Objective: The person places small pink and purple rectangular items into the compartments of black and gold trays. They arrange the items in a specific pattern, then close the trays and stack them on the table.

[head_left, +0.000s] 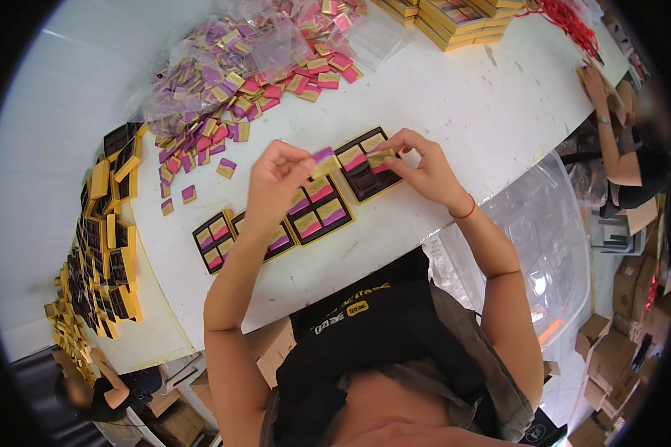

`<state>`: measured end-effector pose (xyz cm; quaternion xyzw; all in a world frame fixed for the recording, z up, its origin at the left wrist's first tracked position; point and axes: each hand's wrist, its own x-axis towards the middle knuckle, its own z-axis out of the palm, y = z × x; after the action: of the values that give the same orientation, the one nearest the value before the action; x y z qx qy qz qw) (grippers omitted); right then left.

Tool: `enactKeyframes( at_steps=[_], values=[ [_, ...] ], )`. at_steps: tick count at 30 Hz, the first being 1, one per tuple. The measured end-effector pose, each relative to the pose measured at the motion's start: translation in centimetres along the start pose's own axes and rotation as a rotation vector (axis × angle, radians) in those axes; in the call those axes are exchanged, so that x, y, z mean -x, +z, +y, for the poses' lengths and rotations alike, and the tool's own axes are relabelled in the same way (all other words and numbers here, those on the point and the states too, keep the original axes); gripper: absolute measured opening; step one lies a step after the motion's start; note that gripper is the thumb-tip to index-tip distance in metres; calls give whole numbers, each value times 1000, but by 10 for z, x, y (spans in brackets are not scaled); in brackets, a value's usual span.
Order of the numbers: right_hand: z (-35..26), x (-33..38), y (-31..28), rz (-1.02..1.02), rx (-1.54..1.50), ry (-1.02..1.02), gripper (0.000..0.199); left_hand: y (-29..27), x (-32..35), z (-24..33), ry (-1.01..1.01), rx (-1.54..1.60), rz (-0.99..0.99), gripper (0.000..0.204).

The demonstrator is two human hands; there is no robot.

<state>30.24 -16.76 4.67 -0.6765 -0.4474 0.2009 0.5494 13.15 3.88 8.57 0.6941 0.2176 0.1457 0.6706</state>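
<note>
My left hand (277,177) pinches a small purple-and-gold wrapped piece (323,159) just left of a black divided box (363,183) with a gold edge. Over that box's right side, my right hand (423,168) grips a gold-wrapped piece (381,159) between thumb and fingers. The box's far compartments hold pink-and-gold pieces; its near left compartment is bare. Beside it on the left sits a box filled with pink and purple pieces (331,212). Another filled box (279,240) is partly hidden behind my left forearm, and a further one (215,240) lies at the row's left end.
A big heap of pink and purple wrapped pieces (261,82) with clear plastic bags covers the far left. Empty black-and-gold boxes (112,246) are stacked along the left edge. Filled boxes (462,22) stand far right, near red cords (570,26). Other people work at both sides.
</note>
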Motion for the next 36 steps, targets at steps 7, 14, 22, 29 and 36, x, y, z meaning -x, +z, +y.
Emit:
enactKeyframes(
  at_steps=[7,14,22,29,36],
  values=[
    [15,14,-12,36,181,-83,21,40,-3,-22,-74,-96,-156,9],
    [19,16,-11,17,300,-151,26,51,2,-27,73,-331,-145,16],
    [26,17,-8,79,238,-170,24,50,1,-3,-74,126,-17,25],
    [26,20,-5,77,231,-175,21,68,0,-27,197,-319,111,18],
    [27,23,-5,88,242,-185,22,66,-5,-40,505,-879,-15,28]
  ],
)
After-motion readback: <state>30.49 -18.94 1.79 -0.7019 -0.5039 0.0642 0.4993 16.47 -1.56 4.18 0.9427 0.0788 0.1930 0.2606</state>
